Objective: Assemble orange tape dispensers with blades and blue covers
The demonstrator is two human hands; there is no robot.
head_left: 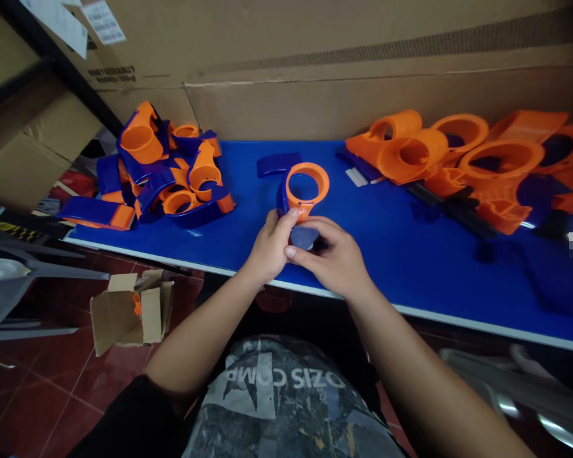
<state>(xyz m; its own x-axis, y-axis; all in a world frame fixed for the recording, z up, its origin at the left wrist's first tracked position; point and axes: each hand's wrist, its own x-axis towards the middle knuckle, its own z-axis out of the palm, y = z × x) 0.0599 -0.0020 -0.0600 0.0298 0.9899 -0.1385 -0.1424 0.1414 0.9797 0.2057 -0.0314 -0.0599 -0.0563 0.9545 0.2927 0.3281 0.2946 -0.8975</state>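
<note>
An orange and blue tape dispenser (305, 207) is held over the front half of the table, its round orange ring pointing away from me. My left hand (268, 249) is closed around its left side, with the thumb pressed on the orange part just below the ring. From the right, my right hand (341, 257) grips its near end, fingers curled. Between my hands shows a dark grey-blue rounded piece (304, 238); whether it is fixed to the dispenser I cannot tell. Just beyond the ring lies a loose curved blue part (277, 164).
Blue-and-orange dispensers (203, 172) are piled at the left of the blue table (386, 254). Several orange frames (501, 162) are heaped at the right, with dark parts among them. Large cardboard (286, 108) stands behind. An open carton (117, 315) sits on the floor.
</note>
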